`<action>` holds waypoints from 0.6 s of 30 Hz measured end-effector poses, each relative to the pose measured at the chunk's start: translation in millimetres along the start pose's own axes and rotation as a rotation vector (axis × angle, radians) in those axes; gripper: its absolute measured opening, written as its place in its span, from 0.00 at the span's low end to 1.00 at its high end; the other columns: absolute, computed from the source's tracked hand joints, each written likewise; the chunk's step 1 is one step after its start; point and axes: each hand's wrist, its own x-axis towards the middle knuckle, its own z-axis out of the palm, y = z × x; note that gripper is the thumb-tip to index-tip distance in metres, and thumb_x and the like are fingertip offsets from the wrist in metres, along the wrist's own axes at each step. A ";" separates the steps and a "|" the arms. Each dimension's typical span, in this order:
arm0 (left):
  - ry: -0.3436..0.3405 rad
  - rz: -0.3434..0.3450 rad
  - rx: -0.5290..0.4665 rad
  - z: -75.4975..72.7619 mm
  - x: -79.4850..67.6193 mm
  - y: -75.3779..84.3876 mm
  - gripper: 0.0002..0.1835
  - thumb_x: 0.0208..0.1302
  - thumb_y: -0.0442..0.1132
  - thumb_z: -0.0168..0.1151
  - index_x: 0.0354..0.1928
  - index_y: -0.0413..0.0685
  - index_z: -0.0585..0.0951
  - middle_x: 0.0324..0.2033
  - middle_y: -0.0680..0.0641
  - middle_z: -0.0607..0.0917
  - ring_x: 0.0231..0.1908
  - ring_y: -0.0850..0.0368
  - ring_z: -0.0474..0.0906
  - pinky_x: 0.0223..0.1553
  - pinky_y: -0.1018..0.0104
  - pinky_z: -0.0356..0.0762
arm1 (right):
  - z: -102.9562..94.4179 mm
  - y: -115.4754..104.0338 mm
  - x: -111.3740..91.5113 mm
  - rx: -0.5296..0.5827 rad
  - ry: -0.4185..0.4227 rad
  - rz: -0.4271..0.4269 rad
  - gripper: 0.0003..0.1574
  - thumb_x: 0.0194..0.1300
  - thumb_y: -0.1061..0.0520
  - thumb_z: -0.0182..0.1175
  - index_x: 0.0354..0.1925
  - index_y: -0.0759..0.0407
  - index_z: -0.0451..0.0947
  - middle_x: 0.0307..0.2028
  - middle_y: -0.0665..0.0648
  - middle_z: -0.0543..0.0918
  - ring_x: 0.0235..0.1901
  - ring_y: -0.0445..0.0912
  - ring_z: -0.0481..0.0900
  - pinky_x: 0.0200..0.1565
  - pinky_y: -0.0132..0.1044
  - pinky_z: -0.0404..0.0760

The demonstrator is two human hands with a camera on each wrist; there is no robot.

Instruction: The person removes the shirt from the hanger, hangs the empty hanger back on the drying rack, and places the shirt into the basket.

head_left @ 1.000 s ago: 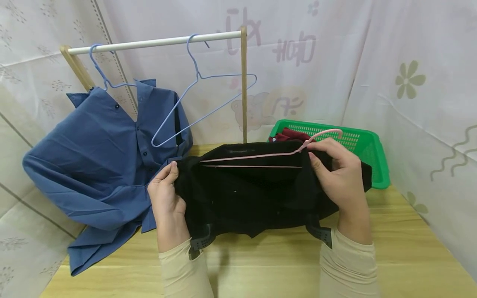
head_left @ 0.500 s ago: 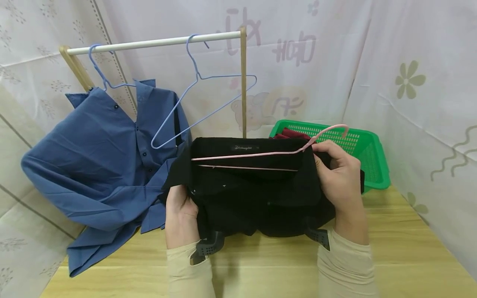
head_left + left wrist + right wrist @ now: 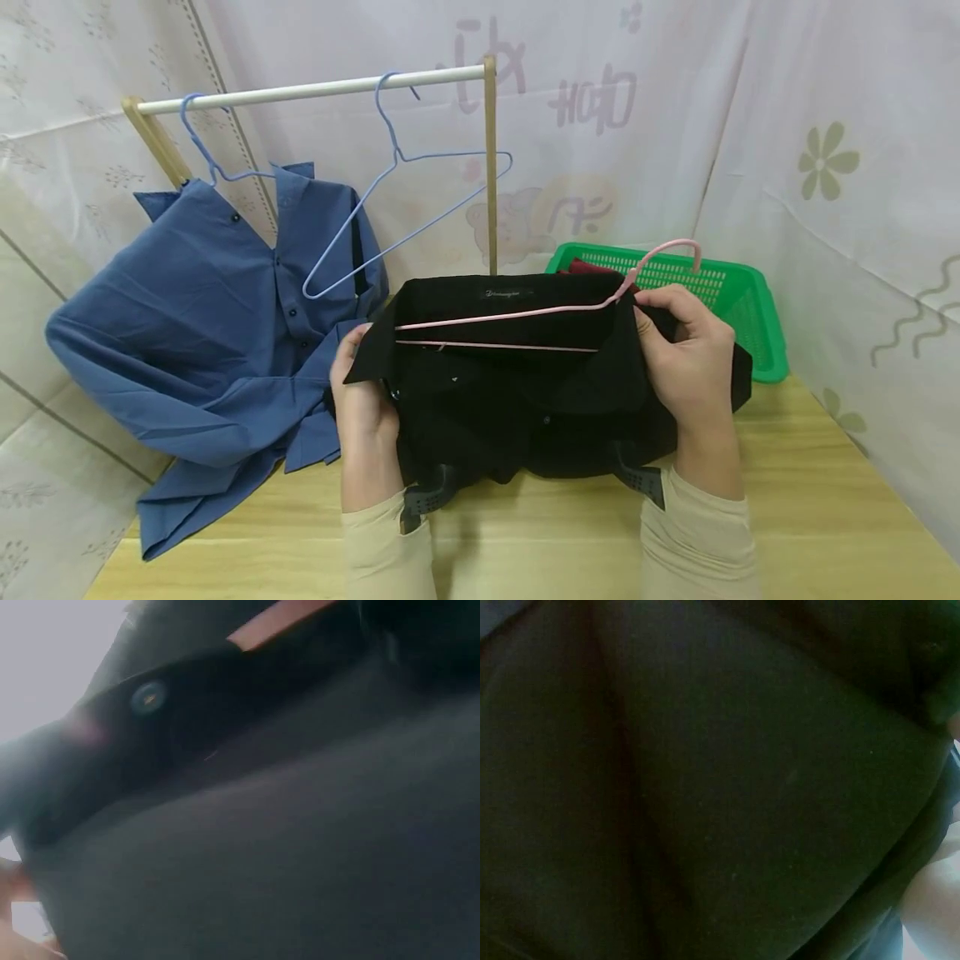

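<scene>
A black collared shirt (image 3: 480,433) hangs between both hands in the head view, its neck opening spread and a label showing inside. The pink hanger (image 3: 517,315) lies within that opening, its hook sticking up at the right. My right hand (image 3: 686,358) pinches the shirt beside the hook's base. On the opposite side my left hand (image 3: 367,417) grips the shirt below the collar, with the thumb and part of the fingers hidden by cloth. A shirt button (image 3: 148,697) shows in the left wrist view. Dark cloth (image 3: 727,780) fills most of the right wrist view.
A blue shirt (image 3: 225,308) hangs at the left on a rack with a white rod (image 3: 300,92). Beside it is a bare blue hanger (image 3: 397,158). Behind my right hand stands a green basket (image 3: 768,333) with dark red cloth (image 3: 588,267) in it.
My left hand has left the shirt's left edge, moving right and under the collar flap. The neck opening is spread wider, the label is visible, and the hanger's hook has risen slightly.
</scene>
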 end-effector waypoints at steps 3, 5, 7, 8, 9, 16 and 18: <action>0.072 0.253 0.156 -1.2 -3.3 12.1 0.13 0.83 0.46 0.55 0.48 0.47 0.84 0.46 0.51 0.89 0.47 0.54 0.83 0.52 0.67 0.79 | 0.7 -2.8 0.4 -0.032 0.023 -0.011 0.08 0.61 0.77 0.70 0.40 0.75 0.86 0.38 0.37 0.87 0.43 0.32 0.83 0.54 0.23 0.78; 0.074 0.325 0.236 -1.2 -8.0 22.0 0.19 0.83 0.52 0.53 0.48 0.47 0.86 0.44 0.51 0.92 0.50 0.52 0.84 0.58 0.63 0.74 | 1.8 -4.8 1.4 -0.045 0.027 -0.013 0.07 0.62 0.76 0.70 0.40 0.74 0.86 0.38 0.37 0.87 0.44 0.32 0.82 0.55 0.23 0.77; 0.050 0.360 0.342 -0.4 -13.1 29.9 0.22 0.83 0.55 0.53 0.49 0.46 0.88 0.45 0.51 0.93 0.52 0.51 0.85 0.63 0.58 0.72 | 3.5 -6.3 2.1 -0.065 0.034 -0.010 0.07 0.62 0.75 0.71 0.40 0.73 0.87 0.38 0.38 0.86 0.44 0.31 0.82 0.55 0.23 0.76; 0.029 0.372 0.413 0.7 -16.5 33.0 0.22 0.82 0.55 0.54 0.50 0.47 0.89 0.46 0.50 0.93 0.54 0.50 0.85 0.67 0.56 0.70 | 4.4 -6.9 2.4 -0.076 0.036 -0.009 0.07 0.62 0.74 0.71 0.40 0.73 0.87 0.38 0.37 0.86 0.44 0.31 0.82 0.56 0.23 0.76; 0.015 0.383 0.500 1.5 -19.2 35.0 0.21 0.82 0.55 0.56 0.52 0.48 0.88 0.49 0.50 0.92 0.56 0.50 0.85 0.68 0.54 0.70 | 5.1 -7.5 2.5 -0.085 0.035 -0.010 0.07 0.62 0.74 0.71 0.41 0.72 0.87 0.37 0.40 0.87 0.44 0.31 0.82 0.56 0.23 0.76; -0.053 0.396 0.970 7.5 -25.6 30.1 0.30 0.71 0.60 0.68 0.68 0.54 0.79 0.60 0.45 0.86 0.59 0.45 0.83 0.61 0.45 0.80 | 10.6 -10.9 0.7 -0.099 0.013 -0.026 0.07 0.62 0.74 0.71 0.40 0.74 0.85 0.36 0.63 0.87 0.44 0.29 0.81 0.57 0.24 0.77; -0.033 0.387 0.962 7.6 -24.6 27.4 0.28 0.72 0.60 0.68 0.65 0.53 0.82 0.58 0.45 0.87 0.56 0.47 0.82 0.56 0.48 0.80 | 11.9 -11.7 -0.2 -0.086 0.015 -0.024 0.07 0.62 0.74 0.71 0.40 0.74 0.85 0.36 0.63 0.87 0.44 0.30 0.81 0.56 0.24 0.77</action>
